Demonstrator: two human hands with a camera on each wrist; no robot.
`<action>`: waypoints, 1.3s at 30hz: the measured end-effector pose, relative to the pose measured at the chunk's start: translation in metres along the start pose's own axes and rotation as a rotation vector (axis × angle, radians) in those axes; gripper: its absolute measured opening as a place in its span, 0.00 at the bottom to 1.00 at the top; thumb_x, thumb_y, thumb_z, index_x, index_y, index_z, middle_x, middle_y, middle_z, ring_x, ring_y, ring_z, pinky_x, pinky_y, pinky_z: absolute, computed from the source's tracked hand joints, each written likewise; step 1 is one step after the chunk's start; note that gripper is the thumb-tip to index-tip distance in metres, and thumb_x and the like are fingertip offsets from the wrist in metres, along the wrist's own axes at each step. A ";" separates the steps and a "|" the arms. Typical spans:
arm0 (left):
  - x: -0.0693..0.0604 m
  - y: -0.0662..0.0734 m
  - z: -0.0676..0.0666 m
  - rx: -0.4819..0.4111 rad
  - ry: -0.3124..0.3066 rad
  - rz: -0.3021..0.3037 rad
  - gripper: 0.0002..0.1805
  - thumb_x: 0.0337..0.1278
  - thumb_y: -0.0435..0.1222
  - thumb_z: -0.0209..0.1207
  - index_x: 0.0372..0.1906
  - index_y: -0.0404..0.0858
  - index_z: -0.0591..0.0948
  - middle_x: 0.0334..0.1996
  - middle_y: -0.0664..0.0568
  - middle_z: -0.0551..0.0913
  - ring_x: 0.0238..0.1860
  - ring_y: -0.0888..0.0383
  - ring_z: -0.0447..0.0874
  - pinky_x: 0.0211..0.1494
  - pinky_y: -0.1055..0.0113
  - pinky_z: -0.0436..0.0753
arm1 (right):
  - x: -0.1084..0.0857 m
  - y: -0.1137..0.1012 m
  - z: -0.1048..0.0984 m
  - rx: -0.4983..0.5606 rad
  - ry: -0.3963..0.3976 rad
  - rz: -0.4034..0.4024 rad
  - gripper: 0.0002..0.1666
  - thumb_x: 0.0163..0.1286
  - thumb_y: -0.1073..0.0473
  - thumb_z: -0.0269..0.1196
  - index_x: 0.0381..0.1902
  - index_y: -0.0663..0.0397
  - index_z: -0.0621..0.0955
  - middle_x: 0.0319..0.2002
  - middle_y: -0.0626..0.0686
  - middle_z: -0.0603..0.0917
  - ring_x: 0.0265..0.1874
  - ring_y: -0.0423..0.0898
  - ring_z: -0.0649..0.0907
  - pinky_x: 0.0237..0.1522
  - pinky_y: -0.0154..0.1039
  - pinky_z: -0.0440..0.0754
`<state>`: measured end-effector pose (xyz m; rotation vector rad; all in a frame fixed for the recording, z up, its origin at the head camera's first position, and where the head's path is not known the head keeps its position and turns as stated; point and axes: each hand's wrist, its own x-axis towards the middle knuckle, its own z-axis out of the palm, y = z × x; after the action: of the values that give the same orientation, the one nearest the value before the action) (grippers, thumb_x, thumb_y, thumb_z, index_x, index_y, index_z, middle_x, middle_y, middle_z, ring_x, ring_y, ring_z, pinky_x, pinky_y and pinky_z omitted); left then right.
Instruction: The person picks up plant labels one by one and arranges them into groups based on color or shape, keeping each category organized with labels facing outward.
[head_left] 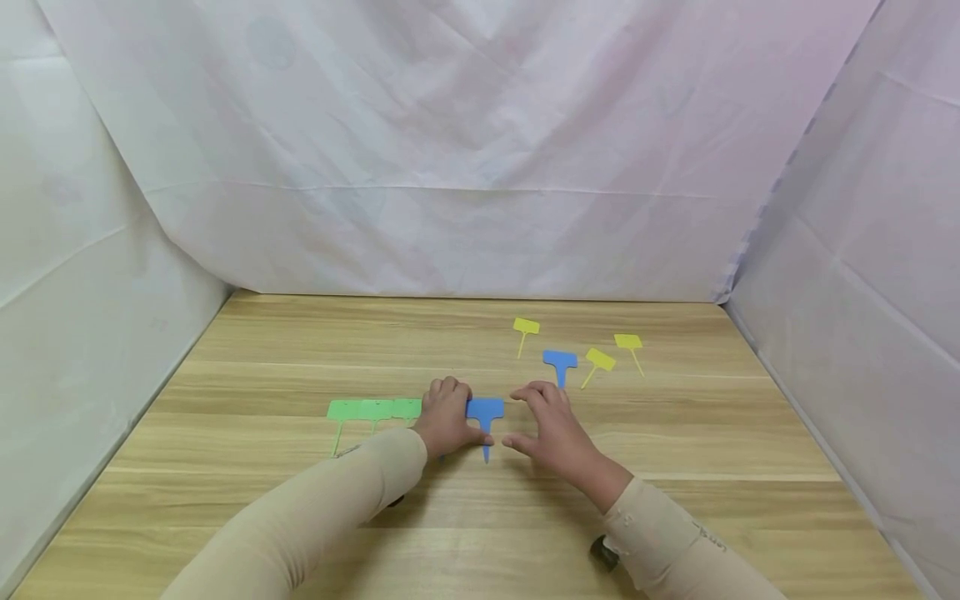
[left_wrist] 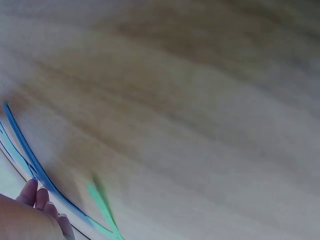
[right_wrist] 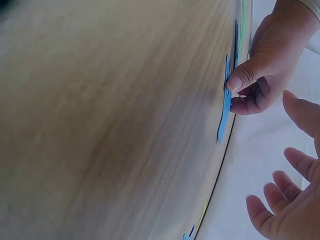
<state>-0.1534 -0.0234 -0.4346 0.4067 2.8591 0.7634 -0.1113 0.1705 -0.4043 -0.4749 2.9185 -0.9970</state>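
Blue T-tag (head_left: 485,408) lies flat on the desk (head_left: 510,542), right end of the row, between the hands; long axis runs fore-aft, head far, stem pointing back at the wearer. Left hand (head_left: 447,417) is the nearer: holds the tag, thumb across the stem, bent fingers at the far left corner of the head; can't tell how firm the hold is. Right hand (head_left: 558,433) is just beside, on the tag's right, thumb and fingers bent with a gap between, facing the tag but apart from it, gripping nothing. So 1 hand in contact, the other 1 sideways off the stem. 2nd blue tag mostly hidden under the left hand, only its stem tip (head_left: 442,458) showing. Left of that, 3 green tags (head_left: 377,409) in line, heads meeting, stems also toward the wearer. Beyond the right hand: 3rd blue tag (head_left: 560,359), its lower stem near the fingers, plus 3 yellow tags (head_left: 527,326) scattered at different angles. White cloth (head_left: 450,242) hangs behind.
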 end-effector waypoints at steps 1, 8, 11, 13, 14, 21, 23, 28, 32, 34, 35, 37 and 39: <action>0.000 0.000 0.000 -0.001 -0.002 -0.001 0.39 0.35 0.55 0.75 0.49 0.33 0.75 0.44 0.48 0.71 0.46 0.50 0.61 0.53 0.56 0.64 | 0.000 0.000 0.000 0.003 -0.001 0.001 0.35 0.56 0.55 0.73 0.60 0.55 0.74 0.61 0.58 0.67 0.62 0.57 0.65 0.59 0.53 0.71; -0.001 -0.001 -0.003 -0.002 -0.011 -0.003 0.39 0.37 0.54 0.75 0.50 0.33 0.75 0.46 0.47 0.71 0.47 0.50 0.61 0.53 0.56 0.64 | 0.000 0.001 0.000 0.004 0.004 -0.005 0.35 0.56 0.56 0.74 0.59 0.56 0.74 0.60 0.58 0.68 0.62 0.57 0.65 0.59 0.53 0.71; -0.002 -0.001 -0.004 -0.009 -0.010 0.002 0.39 0.37 0.53 0.75 0.50 0.32 0.75 0.46 0.47 0.71 0.47 0.50 0.61 0.53 0.55 0.64 | 0.000 0.002 0.000 -0.002 0.002 -0.006 0.35 0.56 0.56 0.74 0.59 0.56 0.74 0.60 0.58 0.68 0.62 0.57 0.65 0.59 0.53 0.71; -0.002 -0.001 -0.004 -0.013 -0.012 0.001 0.39 0.37 0.53 0.75 0.50 0.32 0.75 0.46 0.47 0.71 0.47 0.50 0.61 0.54 0.56 0.64 | -0.001 0.002 0.000 -0.004 0.001 -0.004 0.35 0.56 0.55 0.74 0.60 0.56 0.74 0.61 0.58 0.68 0.62 0.57 0.65 0.59 0.53 0.71; -0.002 -0.002 -0.004 -0.017 -0.013 0.000 0.39 0.37 0.53 0.75 0.50 0.32 0.75 0.46 0.47 0.71 0.47 0.50 0.61 0.54 0.55 0.64 | -0.001 0.003 0.000 -0.007 0.002 -0.003 0.35 0.56 0.55 0.74 0.60 0.56 0.74 0.61 0.58 0.68 0.63 0.57 0.65 0.59 0.53 0.71; -0.003 -0.004 -0.007 -0.055 -0.010 -0.003 0.41 0.40 0.53 0.74 0.55 0.31 0.74 0.49 0.45 0.72 0.49 0.49 0.62 0.58 0.53 0.64 | -0.001 0.006 0.000 0.005 -0.003 0.013 0.35 0.56 0.55 0.73 0.61 0.55 0.74 0.61 0.58 0.67 0.64 0.58 0.64 0.59 0.54 0.71; -0.004 -0.004 -0.009 -0.067 -0.007 0.001 0.41 0.41 0.53 0.73 0.57 0.31 0.73 0.51 0.45 0.72 0.50 0.48 0.63 0.60 0.51 0.63 | -0.001 0.007 0.000 0.008 -0.007 0.020 0.35 0.57 0.55 0.73 0.61 0.54 0.73 0.62 0.58 0.67 0.64 0.57 0.64 0.59 0.54 0.71; -0.008 -0.002 -0.013 -0.095 -0.003 0.039 0.39 0.44 0.49 0.73 0.58 0.32 0.73 0.54 0.43 0.72 0.53 0.47 0.63 0.63 0.49 0.62 | -0.001 0.010 0.000 0.015 -0.010 0.024 0.36 0.57 0.55 0.73 0.61 0.55 0.73 0.62 0.57 0.67 0.63 0.57 0.64 0.59 0.54 0.71; -0.011 0.000 -0.014 -0.093 -0.020 0.085 0.36 0.46 0.47 0.72 0.58 0.32 0.73 0.55 0.43 0.73 0.53 0.47 0.65 0.63 0.49 0.63 | 0.000 0.012 -0.001 0.009 -0.005 0.023 0.36 0.56 0.55 0.73 0.61 0.56 0.73 0.62 0.58 0.67 0.63 0.58 0.64 0.60 0.54 0.71; -0.013 0.000 -0.014 -0.082 -0.026 0.112 0.35 0.46 0.46 0.72 0.57 0.33 0.74 0.54 0.43 0.73 0.53 0.47 0.65 0.63 0.49 0.64 | 0.001 0.013 -0.002 0.003 -0.003 0.026 0.35 0.56 0.56 0.74 0.60 0.56 0.74 0.61 0.58 0.68 0.63 0.58 0.64 0.59 0.54 0.71; -0.013 0.000 -0.015 -0.076 -0.025 0.125 0.34 0.46 0.46 0.72 0.56 0.33 0.74 0.54 0.43 0.73 0.54 0.47 0.66 0.63 0.49 0.64 | 0.002 0.013 -0.003 0.000 -0.003 0.025 0.35 0.56 0.56 0.74 0.60 0.56 0.74 0.61 0.59 0.68 0.63 0.58 0.65 0.59 0.54 0.71; -0.015 0.000 -0.015 -0.078 -0.026 0.154 0.32 0.46 0.44 0.72 0.55 0.33 0.75 0.53 0.44 0.74 0.53 0.47 0.66 0.63 0.48 0.64 | 0.003 0.014 -0.004 -0.007 -0.003 0.026 0.36 0.56 0.55 0.74 0.60 0.57 0.73 0.61 0.59 0.68 0.62 0.58 0.65 0.59 0.54 0.71; -0.016 0.001 -0.014 -0.073 -0.026 0.184 0.31 0.46 0.44 0.72 0.53 0.32 0.76 0.52 0.44 0.75 0.53 0.47 0.67 0.62 0.48 0.64 | 0.004 0.016 -0.005 -0.016 -0.004 0.027 0.36 0.56 0.55 0.73 0.61 0.57 0.73 0.61 0.59 0.68 0.62 0.59 0.65 0.58 0.54 0.72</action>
<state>-0.1411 -0.0343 -0.4207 0.6716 2.7871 0.8834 -0.1203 0.1845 -0.4095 -0.4354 2.9233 -0.9699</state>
